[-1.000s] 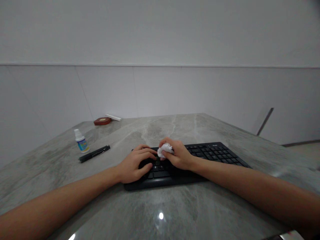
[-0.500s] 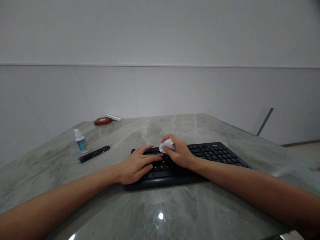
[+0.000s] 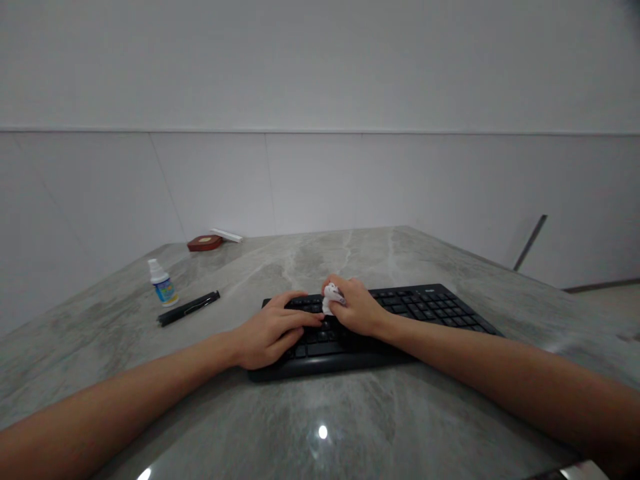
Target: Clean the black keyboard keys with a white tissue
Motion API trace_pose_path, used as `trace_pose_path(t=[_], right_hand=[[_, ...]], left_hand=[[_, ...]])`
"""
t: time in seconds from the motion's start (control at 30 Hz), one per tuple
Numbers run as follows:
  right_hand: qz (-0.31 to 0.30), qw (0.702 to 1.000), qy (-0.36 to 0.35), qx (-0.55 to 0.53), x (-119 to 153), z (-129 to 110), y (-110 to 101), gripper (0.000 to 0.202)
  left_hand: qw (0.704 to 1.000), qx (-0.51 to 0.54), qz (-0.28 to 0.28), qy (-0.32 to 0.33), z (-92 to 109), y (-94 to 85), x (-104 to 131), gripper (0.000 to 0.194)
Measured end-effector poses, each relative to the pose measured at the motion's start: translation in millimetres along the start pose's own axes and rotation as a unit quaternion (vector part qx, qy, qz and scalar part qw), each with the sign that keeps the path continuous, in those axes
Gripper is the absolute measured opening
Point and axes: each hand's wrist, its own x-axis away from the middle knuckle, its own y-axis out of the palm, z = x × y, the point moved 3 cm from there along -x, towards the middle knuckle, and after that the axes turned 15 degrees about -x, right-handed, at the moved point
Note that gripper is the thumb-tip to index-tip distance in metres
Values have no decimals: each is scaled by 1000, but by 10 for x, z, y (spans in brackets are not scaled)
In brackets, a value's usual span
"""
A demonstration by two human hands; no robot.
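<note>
A black keyboard lies on the table in front of me. Across its left keys rests my left hand, fingers stretched out and spread, palm down, holding nothing. My right hand pinches a crumpled white tissue over the keys, just right of the left fingertips. The tissue's lower edge appears to touch the keys. Part of the key area is hidden under both hands and the right wrist.
To the left stand a small white spray bottle with a blue label and a black pen-like object. Farther back lie a reddish-brown case and a white flat piece. The marble-patterned table meets a pale wall.
My right hand has moved slightly down towards the keys, and the tissue is squeezed smaller and sits lower. My left hand stays in nearly the same place.
</note>
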Motion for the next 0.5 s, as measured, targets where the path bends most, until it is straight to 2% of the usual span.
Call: trace_pose_path(t=[0.23, 0.5], right_hand=[[-50, 998, -39, 31, 6, -25, 23, 20], [-112, 990, -87, 12, 31, -124, 41, 24]], left_hand=[[994, 52, 92, -22, -6, -28, -27, 27], [994, 36, 99, -38, 23, -54, -54, 23]])
